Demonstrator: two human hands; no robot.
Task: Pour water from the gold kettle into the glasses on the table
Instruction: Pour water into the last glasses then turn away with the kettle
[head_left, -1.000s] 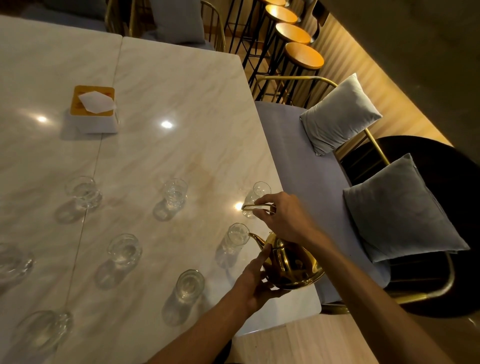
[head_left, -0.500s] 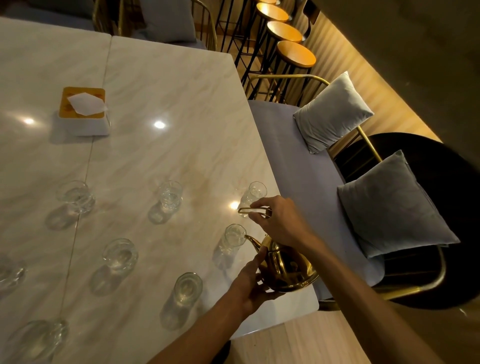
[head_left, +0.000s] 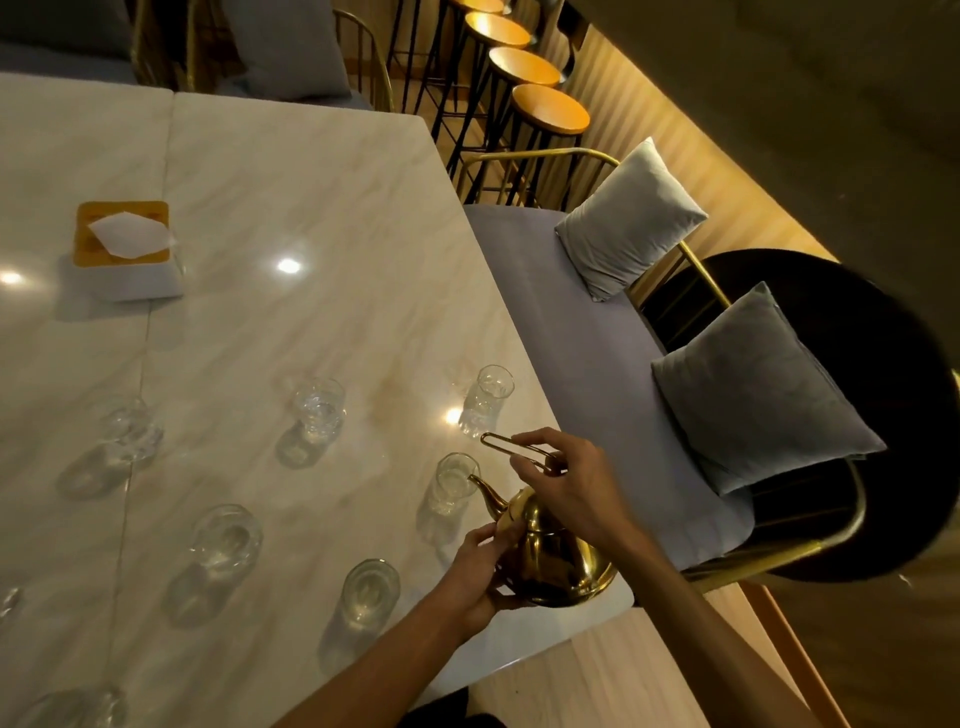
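Observation:
The gold kettle (head_left: 558, 564) is tilted near the table's right front corner, its spout tip at the rim of a clear glass (head_left: 453, 482). My right hand (head_left: 574, 486) grips the kettle's thin wire handle from above. My left hand (head_left: 480, 571) is pressed against the kettle's body on its left side. Another glass (head_left: 488, 397) stands just beyond, near the table edge. A glass (head_left: 368, 592) sits to the left of my left wrist. Several more glasses, among them one (head_left: 318, 408) and another (head_left: 226, 540), are spread over the marble table (head_left: 322, 218).
A tissue box (head_left: 124, 249) with a gold top sits at the far left of the table. To the right runs a grey bench (head_left: 587, 353) with two grey cushions (head_left: 628, 218). Round wooden stools (head_left: 550, 109) line the back.
The kettle has tipped further forward and its spout has come up to the rim of the glass. Both hands stayed on the kettle. The view has shifted a little.

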